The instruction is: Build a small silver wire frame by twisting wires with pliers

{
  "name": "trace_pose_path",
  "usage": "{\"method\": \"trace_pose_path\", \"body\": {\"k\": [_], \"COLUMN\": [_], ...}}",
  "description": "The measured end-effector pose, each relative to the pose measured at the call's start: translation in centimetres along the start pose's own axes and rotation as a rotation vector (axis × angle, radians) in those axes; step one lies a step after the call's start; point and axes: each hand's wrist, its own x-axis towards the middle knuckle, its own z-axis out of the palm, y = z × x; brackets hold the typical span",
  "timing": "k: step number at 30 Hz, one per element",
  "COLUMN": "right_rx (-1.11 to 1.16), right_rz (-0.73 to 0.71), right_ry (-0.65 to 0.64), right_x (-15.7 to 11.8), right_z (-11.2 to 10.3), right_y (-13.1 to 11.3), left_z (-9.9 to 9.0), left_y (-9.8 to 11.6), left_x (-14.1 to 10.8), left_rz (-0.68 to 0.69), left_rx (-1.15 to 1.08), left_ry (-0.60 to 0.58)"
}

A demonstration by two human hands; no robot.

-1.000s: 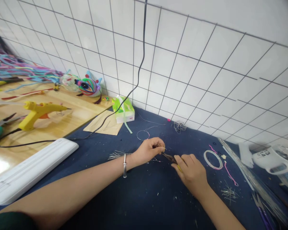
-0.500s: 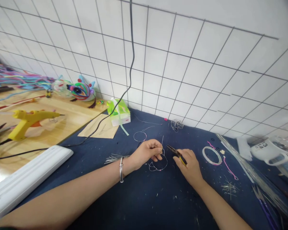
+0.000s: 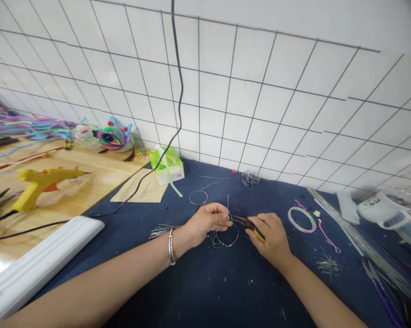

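Observation:
My left hand (image 3: 212, 220) pinches a thin wire frame (image 3: 237, 238) bent into loops, with small pink marks on it. One straight wire end sticks up above the fingertips. In my right hand (image 3: 271, 234) are pliers (image 3: 245, 222) with yellow handles, fingers wrapped round them. The jaws reach to the wire right beside my left fingertips; whether they grip it I cannot tell. Behind my left hand a separate wire ring (image 3: 199, 197) lies on the dark blue cloth (image 3: 205, 291).
Left, a yellow glue gun (image 3: 43, 182) lies on a wooden board, near a white bar (image 3: 44, 269). A tissue pack (image 3: 167, 165) and tangled wire (image 3: 250, 179) lie by the wall. Right are a tape roll (image 3: 301, 220), wire clippings (image 3: 329, 265), scissors (image 3: 384, 294) and a white mug (image 3: 379, 210).
The pliers have moved left, so their jaws are now at the wire by my left fingertips. My left hand still holds the wire frame. The view has shifted slightly.

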Motion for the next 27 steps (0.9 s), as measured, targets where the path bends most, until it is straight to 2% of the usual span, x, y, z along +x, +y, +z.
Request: {"method": "trace_pose_path", "body": {"k": [7,12,20,27], "right_rx": [-0.173,-0.247,-0.242,-0.084], "right_rz": [-0.147,-0.187,-0.172,-0.039], "right_ry": [-0.045,-0.05,-0.037,-0.059], "right_x": [-0.16,-0.31,-0.22,-0.2], "right_z": [-0.53,-0.65,-0.69,-0.07], "right_y": [-0.34,-0.35,-0.36,-0.04], "left_z": [0.15,0.01,-0.27,-0.37], "left_y": [0.01,-0.06,-0.16,-0.1], "left_x": [-0.15,-0.12,0.06,0.13], "left_rz": [0.082,0.076,0.048,0.049], "left_rx": [0.052,0.023,0.007,-0.014], "left_ry": [0.032,0.038,0.005,0.023]}}
